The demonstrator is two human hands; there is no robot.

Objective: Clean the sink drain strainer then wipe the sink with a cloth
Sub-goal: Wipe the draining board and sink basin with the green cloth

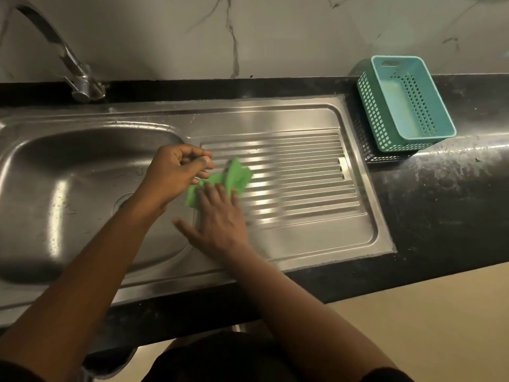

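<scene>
We see no brand, label or writing on anything here. The green cloth point(225, 179) lies bunched on the ribbed draining board point(303, 188), just right of the sink point(68, 188) bowl. Our right hand point(217, 216) lies flat, palm down, its fingers point(212, 194) spread and pressing on the near edge of the cloth, thumb stretched out to the left. Our left hand point(176, 172) reaches across the bowl's right rim, its fingers curled in with the tips close together at the cloth's left edge; we cannot tell whether they pinch the fabric. The drain point(122, 201) shows only partly behind the left wrist. A teal basket point(405, 106) stands on the dark desk point(440, 202) to the right, well apart, and the tap point(80, 75) rises at the back left.
</scene>
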